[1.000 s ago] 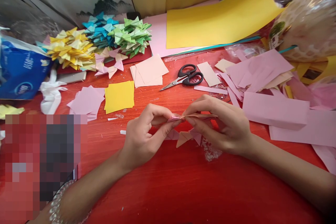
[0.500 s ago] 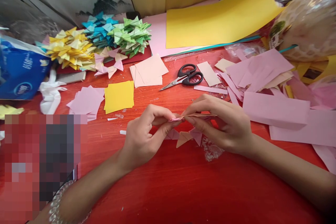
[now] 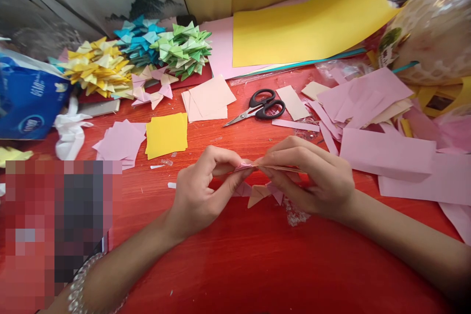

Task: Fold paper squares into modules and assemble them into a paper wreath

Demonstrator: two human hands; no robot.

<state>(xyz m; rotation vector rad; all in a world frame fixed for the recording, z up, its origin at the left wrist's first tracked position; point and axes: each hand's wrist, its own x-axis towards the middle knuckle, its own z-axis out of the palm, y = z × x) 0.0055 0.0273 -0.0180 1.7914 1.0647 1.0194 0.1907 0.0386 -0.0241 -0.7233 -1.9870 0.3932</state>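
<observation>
Both hands pinch one small folded pink paper piece [image 3: 247, 166] just above the red table [image 3: 239, 265]. My left hand [image 3: 202, 191] grips its left end between thumb and forefinger. My right hand [image 3: 312, 176] holds the right part, which sticks out as a thin flat edge under the fingers. Below the hands, a few folded pink and tan paper triangles [image 3: 259, 193] lie on the table beside a scrap of clear plastic [image 3: 296, 216].
Black-handled scissors [image 3: 259, 107] lie behind the hands. Yellow squares [image 3: 166, 134], pink squares [image 3: 119, 142] and pale squares [image 3: 208, 99] sit at left; pink strips [image 3: 386, 152] crowd the right. Folded yellow [image 3: 97, 66], blue [image 3: 140, 39] and green pieces [image 3: 184, 49] are heaped at the back, near a yellow sheet [image 3: 312, 24].
My right hand's fingers have pressed down closer on the paper piece, which sits slightly lower and flatter. The left hand has barely moved.
</observation>
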